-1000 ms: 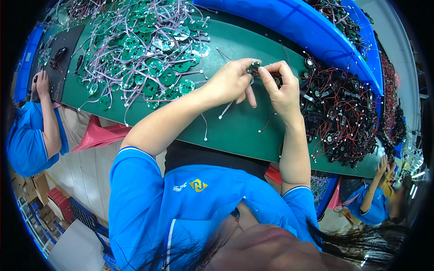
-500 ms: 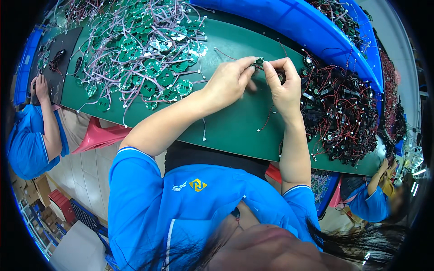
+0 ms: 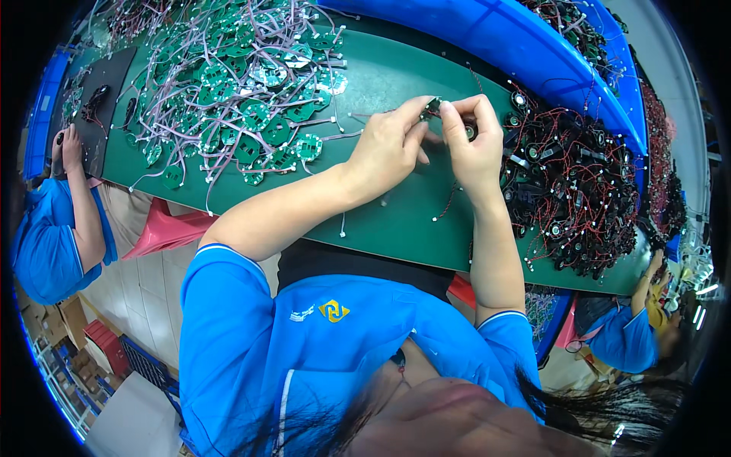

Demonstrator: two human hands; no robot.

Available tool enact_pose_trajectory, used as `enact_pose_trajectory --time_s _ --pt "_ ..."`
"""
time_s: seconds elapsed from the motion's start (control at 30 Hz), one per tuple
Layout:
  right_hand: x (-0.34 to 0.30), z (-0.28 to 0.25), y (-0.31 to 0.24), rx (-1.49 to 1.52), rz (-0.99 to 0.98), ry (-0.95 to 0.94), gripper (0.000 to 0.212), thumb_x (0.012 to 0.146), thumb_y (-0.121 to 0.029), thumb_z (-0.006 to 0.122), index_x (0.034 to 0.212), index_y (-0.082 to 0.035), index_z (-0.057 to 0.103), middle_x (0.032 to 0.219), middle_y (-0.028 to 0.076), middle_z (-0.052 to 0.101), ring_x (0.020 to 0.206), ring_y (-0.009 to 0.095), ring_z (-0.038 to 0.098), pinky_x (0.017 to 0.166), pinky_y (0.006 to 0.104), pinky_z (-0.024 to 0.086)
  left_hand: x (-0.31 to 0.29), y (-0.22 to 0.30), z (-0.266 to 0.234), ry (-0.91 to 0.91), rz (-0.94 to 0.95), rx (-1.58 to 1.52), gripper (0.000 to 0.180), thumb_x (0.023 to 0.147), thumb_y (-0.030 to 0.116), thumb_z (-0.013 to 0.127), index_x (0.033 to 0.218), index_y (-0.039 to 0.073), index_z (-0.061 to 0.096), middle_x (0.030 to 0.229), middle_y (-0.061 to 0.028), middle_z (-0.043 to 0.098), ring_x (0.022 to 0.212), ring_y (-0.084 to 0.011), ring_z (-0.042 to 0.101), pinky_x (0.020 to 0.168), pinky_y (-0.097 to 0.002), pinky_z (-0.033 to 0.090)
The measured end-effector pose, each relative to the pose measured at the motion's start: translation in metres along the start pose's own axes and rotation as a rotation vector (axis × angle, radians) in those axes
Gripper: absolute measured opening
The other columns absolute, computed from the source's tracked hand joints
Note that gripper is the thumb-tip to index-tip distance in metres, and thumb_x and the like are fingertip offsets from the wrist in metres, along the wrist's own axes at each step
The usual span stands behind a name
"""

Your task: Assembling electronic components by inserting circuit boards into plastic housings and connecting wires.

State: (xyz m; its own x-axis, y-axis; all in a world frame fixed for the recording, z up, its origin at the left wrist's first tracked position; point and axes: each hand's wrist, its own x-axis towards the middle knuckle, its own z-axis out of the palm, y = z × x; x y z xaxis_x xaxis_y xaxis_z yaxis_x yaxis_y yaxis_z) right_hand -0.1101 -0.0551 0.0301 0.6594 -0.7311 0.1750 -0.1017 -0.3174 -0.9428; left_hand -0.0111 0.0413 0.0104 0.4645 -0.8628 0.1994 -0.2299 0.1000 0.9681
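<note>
Above the green tabletop, my left hand pinches a small green circuit board between thumb and fingers. Close beside it, my right hand is closed around a small black speaker, mostly covered by the fingers. A twisted red-and-black wire with a white plug dangles below that hand. The fingertips of both hands nearly meet at the board. Whether the wire's other end touches the board is hidden.
Green boards with pale ribbon cables are heaped at left. Black speakers with red wires pile up at right. A long blue bin curves along the far side. Co-workers' arms show at far left and far right.
Both hands have shifted very slightly, the right one a little leftward. They keep hold of the same parts, and the left fingers have changed position a little.
</note>
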Motion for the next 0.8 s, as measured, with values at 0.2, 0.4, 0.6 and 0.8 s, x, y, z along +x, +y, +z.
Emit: enact_pose_trajectory --time_s 0.2,0.4,0.6,0.8 --pt "0.000 0.007 0.007 -0.044 -0.100 0.068 0.010 0.085 -0.007 0.059 0.080 -0.002 0.051 0.068 0.005 0.055 0.056 0.011 0.049 0.051 0.0251 0.043 -0.002 -0.002 0.003 0.034 0.005 0.022 0.033 0.082 -0.005 0.048 0.114 -0.005 0.050 0.072 -0.0137 0.065 0.051 -0.0178 0.061 0.044 -0.0256 0.046" --pt "0.001 0.003 0.007 -0.251 -0.196 0.013 0.009 0.084 -0.005 0.059 0.081 -0.002 0.051 0.070 0.004 0.056 0.058 0.012 0.051 0.052 0.0248 0.044 -0.001 -0.005 0.001 -0.010 -0.082 0.013 0.030 0.085 -0.004 0.051 0.115 -0.005 0.051 0.075 -0.0093 0.064 0.055 -0.0157 0.062 0.047 -0.0221 0.046" --pt "0.001 0.004 -0.016 0.116 -0.058 -0.007 0.004 0.084 -0.004 0.058 0.086 -0.002 0.055 0.075 0.004 0.058 0.066 0.011 0.052 0.060 0.0215 0.043 0.016 0.003 -0.018 -0.061 -0.132 -0.046 0.022 0.086 0.001 0.054 0.108 -0.004 0.054 0.077 -0.0086 0.065 0.056 -0.0150 0.061 0.049 -0.0221 0.046" --pt "0.005 -0.007 -0.001 0.432 0.277 -0.063 0.006 0.087 -0.006 0.055 0.090 -0.001 0.056 0.078 0.003 0.058 0.072 0.009 0.052 0.066 0.0181 0.040 0.016 0.000 -0.017 -0.101 -0.101 -0.038 0.012 0.088 0.008 0.056 0.094 -0.002 0.059 0.070 -0.0060 0.064 0.054 -0.0127 0.059 0.048 -0.0209 0.045"
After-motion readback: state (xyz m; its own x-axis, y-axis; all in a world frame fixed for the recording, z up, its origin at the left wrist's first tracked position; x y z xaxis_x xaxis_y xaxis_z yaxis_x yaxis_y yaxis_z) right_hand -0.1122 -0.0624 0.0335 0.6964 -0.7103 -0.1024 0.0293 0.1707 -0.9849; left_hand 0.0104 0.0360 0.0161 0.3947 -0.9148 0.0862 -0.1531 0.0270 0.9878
